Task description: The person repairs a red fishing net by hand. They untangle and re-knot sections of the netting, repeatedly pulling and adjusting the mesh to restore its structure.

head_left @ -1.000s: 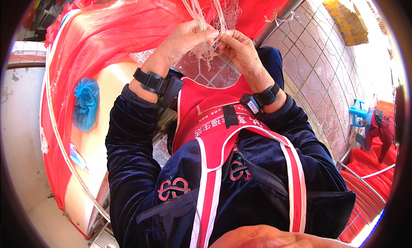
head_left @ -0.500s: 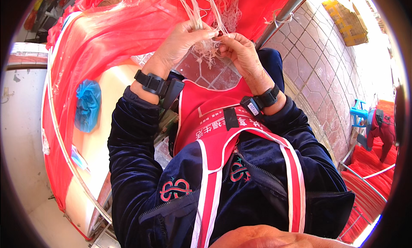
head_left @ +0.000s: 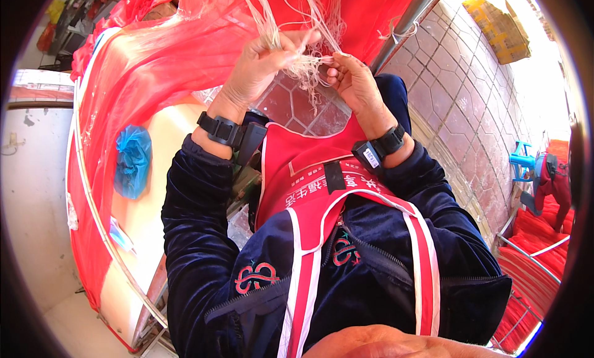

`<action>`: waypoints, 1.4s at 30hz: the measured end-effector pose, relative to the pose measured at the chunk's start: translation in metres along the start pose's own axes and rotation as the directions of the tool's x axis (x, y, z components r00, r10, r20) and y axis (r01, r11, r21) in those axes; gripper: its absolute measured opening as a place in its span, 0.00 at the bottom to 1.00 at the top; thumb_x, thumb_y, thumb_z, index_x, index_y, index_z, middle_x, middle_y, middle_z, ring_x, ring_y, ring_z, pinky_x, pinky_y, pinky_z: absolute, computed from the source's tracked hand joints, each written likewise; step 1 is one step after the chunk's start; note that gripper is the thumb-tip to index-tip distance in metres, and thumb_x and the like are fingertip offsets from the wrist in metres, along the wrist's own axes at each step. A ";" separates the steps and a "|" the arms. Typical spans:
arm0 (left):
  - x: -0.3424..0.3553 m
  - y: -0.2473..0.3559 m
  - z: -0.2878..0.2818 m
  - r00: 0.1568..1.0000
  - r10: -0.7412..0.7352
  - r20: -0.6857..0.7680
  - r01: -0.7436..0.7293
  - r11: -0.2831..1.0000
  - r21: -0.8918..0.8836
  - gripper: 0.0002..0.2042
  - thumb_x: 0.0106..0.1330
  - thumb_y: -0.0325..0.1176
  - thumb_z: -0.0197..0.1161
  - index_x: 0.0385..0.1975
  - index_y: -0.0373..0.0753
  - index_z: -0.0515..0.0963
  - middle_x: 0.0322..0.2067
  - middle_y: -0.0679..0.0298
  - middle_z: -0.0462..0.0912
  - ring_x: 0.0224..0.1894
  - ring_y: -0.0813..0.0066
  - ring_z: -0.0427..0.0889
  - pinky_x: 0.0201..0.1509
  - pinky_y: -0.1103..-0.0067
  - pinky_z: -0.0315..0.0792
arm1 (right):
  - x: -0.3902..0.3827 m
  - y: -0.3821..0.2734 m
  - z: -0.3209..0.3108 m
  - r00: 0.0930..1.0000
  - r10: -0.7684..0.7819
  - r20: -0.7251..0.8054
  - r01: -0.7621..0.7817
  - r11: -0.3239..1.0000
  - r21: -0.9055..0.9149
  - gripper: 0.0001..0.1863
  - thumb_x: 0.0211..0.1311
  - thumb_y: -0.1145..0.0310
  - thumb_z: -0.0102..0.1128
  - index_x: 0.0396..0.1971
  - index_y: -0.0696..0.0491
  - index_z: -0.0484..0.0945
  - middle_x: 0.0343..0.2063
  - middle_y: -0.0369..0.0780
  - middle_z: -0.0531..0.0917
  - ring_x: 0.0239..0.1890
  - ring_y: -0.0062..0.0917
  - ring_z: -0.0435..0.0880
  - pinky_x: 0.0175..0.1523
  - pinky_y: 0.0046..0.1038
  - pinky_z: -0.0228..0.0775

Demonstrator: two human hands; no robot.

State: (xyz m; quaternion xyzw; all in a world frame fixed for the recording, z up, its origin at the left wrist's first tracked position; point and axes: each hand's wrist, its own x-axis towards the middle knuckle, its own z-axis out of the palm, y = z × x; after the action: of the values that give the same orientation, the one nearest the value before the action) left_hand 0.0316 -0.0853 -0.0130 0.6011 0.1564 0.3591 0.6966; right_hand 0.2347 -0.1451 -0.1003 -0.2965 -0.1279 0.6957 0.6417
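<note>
A bundle of thin whitish strands [head_left: 265, 14] runs down from the top edge to my hands, over red mesh fabric. My left hand [head_left: 263, 60] is closed around part of the bundle, with its index finger raised. Below the fingers hangs a tangled, frayed clump of strand ends [head_left: 307, 73]. Just to the right, my right hand [head_left: 354, 76] pinches a few strands between thumb and forefinger, its other fingers curled. A short stretch of strand spans the two hands. Any knot there is too fine to make out.
Red mesh fabric [head_left: 154, 67] drapes over a curved frame at left. A blue plastic bag [head_left: 132, 161] lies on a cream surface. A metal pole [head_left: 405, 33] slants at upper right, beyond it a taped cardboard box [head_left: 497, 29] on paving. A blue stool [head_left: 523, 160] stands at far right.
My hands have moved slightly apart, the left one going left and the right one a little right and down. My left index finger has lifted, and more of the frayed clump shows.
</note>
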 end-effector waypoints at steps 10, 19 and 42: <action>-0.002 0.006 0.007 0.945 -0.315 -0.085 0.319 0.947 0.039 0.11 0.67 0.40 0.59 0.30 0.39 0.75 0.26 0.61 0.81 0.43 0.70 0.82 0.45 0.79 0.71 | -0.009 0.003 0.004 0.994 -0.034 0.103 0.042 0.996 -0.077 0.06 0.65 0.69 0.55 0.32 0.55 0.78 0.25 0.36 0.81 0.24 0.18 0.75 0.32 0.21 0.68; 0.000 0.005 0.000 0.944 -0.260 -0.202 0.256 0.966 -0.044 0.08 0.68 0.37 0.58 0.34 0.39 0.76 0.19 0.66 0.76 0.38 0.63 0.84 0.48 0.75 0.74 | -0.017 -0.006 0.009 0.977 -0.035 0.212 0.061 0.991 -0.119 0.07 0.66 0.69 0.53 0.39 0.55 0.77 0.27 0.35 0.79 0.24 0.17 0.73 0.32 0.20 0.65; -0.001 -0.001 -0.032 0.696 0.037 -0.717 -0.295 0.925 -0.239 0.13 0.67 0.42 0.57 0.30 0.38 0.76 0.15 0.65 0.73 0.28 0.65 0.82 0.35 0.71 0.76 | 0.001 -0.012 -0.023 0.977 -0.208 -0.038 0.211 0.940 0.267 0.06 0.65 0.70 0.54 0.39 0.53 0.74 0.29 0.34 0.77 0.29 0.19 0.73 0.35 0.22 0.67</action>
State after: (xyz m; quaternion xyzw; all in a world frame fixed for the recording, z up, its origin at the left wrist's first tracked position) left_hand 0.0110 -0.0628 -0.0215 0.3037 0.2894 0.6432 0.6406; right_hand 0.2575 -0.1475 -0.1123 -0.1943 -0.0601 0.6330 0.7470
